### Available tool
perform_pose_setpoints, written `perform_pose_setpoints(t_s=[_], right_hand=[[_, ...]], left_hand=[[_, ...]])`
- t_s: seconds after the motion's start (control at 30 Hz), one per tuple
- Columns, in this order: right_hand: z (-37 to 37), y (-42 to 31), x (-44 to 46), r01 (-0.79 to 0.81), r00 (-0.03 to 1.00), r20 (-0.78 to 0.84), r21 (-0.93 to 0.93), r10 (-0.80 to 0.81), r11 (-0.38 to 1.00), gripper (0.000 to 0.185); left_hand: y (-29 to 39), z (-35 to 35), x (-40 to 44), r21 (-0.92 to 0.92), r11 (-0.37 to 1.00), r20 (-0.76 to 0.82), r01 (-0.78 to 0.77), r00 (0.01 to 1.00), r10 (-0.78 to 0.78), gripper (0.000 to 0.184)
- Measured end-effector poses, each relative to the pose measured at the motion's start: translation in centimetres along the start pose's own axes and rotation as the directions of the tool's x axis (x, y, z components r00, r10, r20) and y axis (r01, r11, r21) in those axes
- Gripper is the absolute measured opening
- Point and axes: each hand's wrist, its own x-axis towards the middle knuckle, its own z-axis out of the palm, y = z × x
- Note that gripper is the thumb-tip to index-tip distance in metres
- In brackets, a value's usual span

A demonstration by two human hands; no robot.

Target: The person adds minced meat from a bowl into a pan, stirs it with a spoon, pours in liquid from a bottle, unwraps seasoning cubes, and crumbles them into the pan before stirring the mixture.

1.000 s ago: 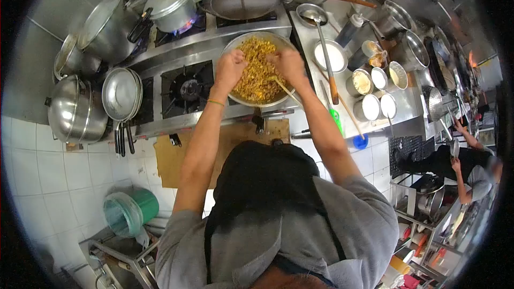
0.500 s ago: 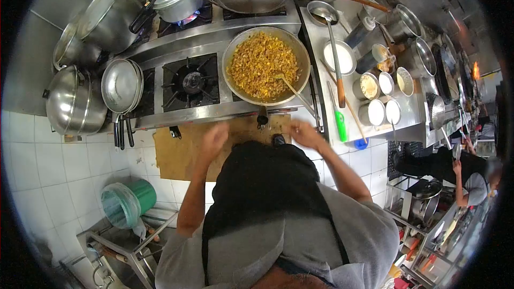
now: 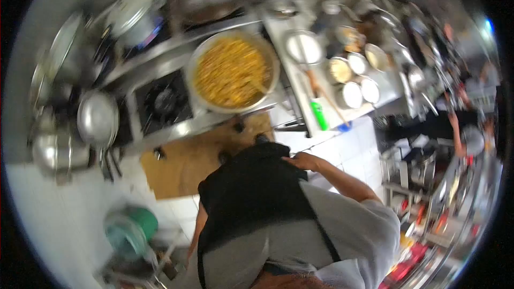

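My right hand [image 3: 303, 161] is at the right edge of my black apron [image 3: 257, 182], its fingers closed on the cloth at about hip height. My left hand is hidden behind my body and apron; only a strip of that forearm shows. In front of me on the stove sits a wide pan [image 3: 272, 83] of chopped yellow-brown food [image 3: 227, 69]. A spoon [image 3: 259, 86] rests in the food, its handle over the rim. Neither hand touches the pan. The view is smeared by motion.
Left of the pan is an unlit burner [image 3: 163, 100], with stacked pans [image 3: 98, 118] beyond. A side counter holds white-filled containers [image 3: 352, 95] and a green-handled tool [image 3: 319, 115]. Cardboard [image 3: 176, 171] covers the floor. A green bin [image 3: 140, 222] stands left; another person [image 3: 471, 140] is far right.
The view has turned and shifted, so the stove sits tilted and further left. My left hand has dropped out of sight. My right hand has come in from beside me to the apron.
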Motion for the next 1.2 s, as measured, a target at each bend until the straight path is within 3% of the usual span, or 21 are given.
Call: perform_pose_setpoints(t_s=[0.07, 0.1, 0.13, 0.17, 0.23, 0.27, 0.33, 0.37, 0.47, 0.53, 0.63, 0.7, 0.77, 0.83, 0.87, 0.9, 0.97, 1.03, 1.1, 1.17, 1.2], right_hand=[[-3.2, -1.6, -2.2, 0.122, 0.988, -0.097, 0.039, -0.118, 0.992, 0.067], [-4.9, -3.5, -3.8, 0.194, 0.949, -0.275, 0.122, -0.155, 0.973, 0.059], [-6.2, -4.4, -3.4, 0.396, 0.803, -0.463, -0.056, -0.375, 0.917, 0.04], [-7.0, -4.9, -2.1, 0.479, 0.594, -0.63, -0.224, -0.501, 0.849, 0.044], [-8.1, -5.9, 2.0, 0.329, 0.164, -0.789, -0.523, -0.593, 0.787, 0.031], [-8.5, -6.4, 4.1, 0.321, 0.141, -0.801, -0.518, -0.581, 0.793, 0.031], [-8.7, -7.1, 8.2, -0.185, 0.409, -0.851, -0.431, -0.33, 0.883, 0.025], [-8.5, -7.3, 10.9, -0.193, 0.392, -0.867, -0.405, -0.308, 0.894, 0.025], [-8.3, -6.8, 14.2, -0.107, 0.482, -0.855, -0.271, -0.189, 0.957, 0.027], [-8.1, -8.4, 11.5, -0.092, 0.468, -0.801, -0.463, -0.373, 0.881, 0.024], [-8.2, -8.3, 11.5, -0.015, 0.379, -0.805, -0.499, -0.457, 0.866, 0.024], [-8.3, -8.7, 7.6, -0.043, 0.437, -0.787, -0.501, -0.435, 0.864, 0.024], [-8.6, -8.5, 6.7, -0.046, 0.243, -0.825, -0.535, -0.51, 0.844, 0.017], [-9.6, -7.3, 8.4, -0.305, 0.064, -0.777, -0.612, -0.626, 0.729, 0.014], [-10.5, -7.0, 9.0, -0.259, -0.025, -0.754, -0.629, -0.656, 0.733, 0.013], [-11.7, -7.2, 8.8, -0.207, -0.115, -0.727, -0.648, -0.676, 0.733, 0.013], [-13.8, -8.9, 7.8, -0.212, 0.178, -0.842, -0.539, -0.51, 0.816, 0.011], [-15.9, -10.6, 7.6, -0.133, 0.379, -0.861, -0.413, -0.339, 0.901, 0.014], [-15.9, -11.3, 8.9, -0.079, 0.426, -0.856, -0.357, -0.292, 0.931, 0.014], [-14.8, -11.2, 14.1, -0.084, 0.32, -0.911, -0.3, -0.26, 0.95, 0.015], [-14.6, -11.3, 14.7, -0.034, 0.391, -0.796, -0.514, -0.462, 0.857, 0.013]], left_hand=[[1.8, -0.1, 2.6, 0.024, 1.0, 0.036, -0.018, 0.999, 0.017, 0.063], [2.7, -0.1, 4.0, 0.036, 0.999, 0.052, -0.021, 0.998, 0.019, 0.063], [3.7, 0.1, 5.5, 0.047, 0.999, 0.074, -0.022, 0.997, 0.018, 0.063], [4.5, 0.3, 6.5, 0.055, 0.998, 0.087, -0.015, 0.996, 0.01, 0.064], [5.5, 0.3, 7.8, 0.066, 0.998, 0.101, -0.002, 0.995, -0.005, 0.065], [6.0, 0.3, 8.3, 0.071, 0.998, 0.107, 0.001, 0.994, -0.008, 0.065], [6.6, 0.0, 8.9, 0.07, 0.997, 0.115, 0.016, 0.993, -0.024, 0.066], [6.9, 0.0, 9.3, 0.066, 0.998, 0.127, 0.021, 0.991, -0.03, 0.067], [8.0, -0.3, 10.9, 0.028, 0.999, 0.178, 0.035, 0.983, -0.04, 0.068], [9.0, -0.5, 12.3, -0.033, 0.998, 0.228, 0.049, 0.973, -0.04, 0.069], [11.1, 0.3, 15.3, -0.233, 0.966, 0.349, 0.111, 0.937, -0.023, 0.07], [13.5, 2.4, 18.0, -0.451, 0.851, 0.486, 0.268, 0.874, -0.018, 0.071], [16.0, 4.8, 18.6, -0.61, 0.635, 0.563, 0.474, 0.823, -0.073, 0.068], [19.8, 8.2, 19.2, -0.707, 0.331, 0.616, 0.626, 0.774, -0.146, 0.06], [20.5, 8.9, 19.7, -0.724, 0.179, 0.642, 0.666, 0.746, -0.179, 0.056], [20.0, 8.9, 21.3, -0.721, 0.22, 0.639, 0.657, 0.753, -0.157, 0.055], [20.7, 9.2, 21.4, -0.726, 0.256, 0.621, 0.638, 0.768, -0.156, 0.05], [21.2, 9.7, 21.0, -0.721, 0.337, 0.611, 0.606, 0.784, -0.104, 0.043], [21.7, 10.1, 20.4, -0.711, 0.265, 0.652, 0.652, 0.752, -0.101, 0.04], [21.9, 10.3, 20.0, -0.677, 0.14, 0.71, 0.722, 0.692, -0.134, 0.029], [21.4, 10.8, 19.4, -0.743, 0.332, 0.633, 0.582, 0.771, 0.065, 0.026]])
